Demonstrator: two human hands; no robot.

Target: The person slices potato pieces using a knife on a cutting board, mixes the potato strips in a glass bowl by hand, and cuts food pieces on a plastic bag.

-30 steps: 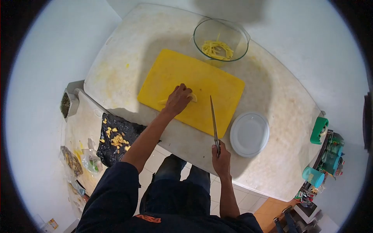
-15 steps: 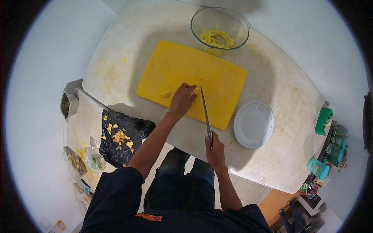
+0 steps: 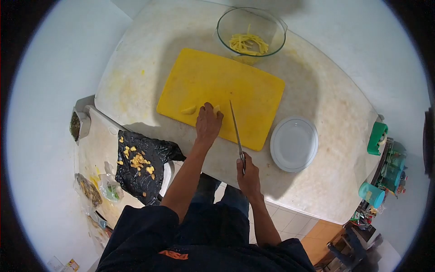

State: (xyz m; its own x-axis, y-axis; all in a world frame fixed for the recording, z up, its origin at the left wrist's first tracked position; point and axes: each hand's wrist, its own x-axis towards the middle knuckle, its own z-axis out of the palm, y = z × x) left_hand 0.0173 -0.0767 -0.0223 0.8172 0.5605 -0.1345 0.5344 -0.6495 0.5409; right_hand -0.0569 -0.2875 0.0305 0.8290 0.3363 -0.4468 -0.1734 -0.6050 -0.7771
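My left hand (image 3: 209,126) is over the near part of the yellow cutting board (image 3: 244,81), fingers bent around a pale potato piece (image 3: 216,109) that they partly hide. Just left of these fingers lies another potato wedge (image 3: 189,110). In my right hand (image 3: 248,177) is the handle of a long kitchen knife (image 3: 236,127). Its blade points away from me, with the tip above the board to the right of the held piece and a gap between them.
A glass bowl (image 3: 274,51) with thin yellow strips stands behind the board. Right of it sits a white plate (image 3: 294,144). At left, peelings (image 3: 138,160) lie on a black plastic bag (image 3: 149,179). A green container (image 3: 377,138) is by the right edge.
My left hand has shifted left, towards the loose wedge, and the held piece has moved with it, away from the blade. My right hand keeps the knife almost in place.
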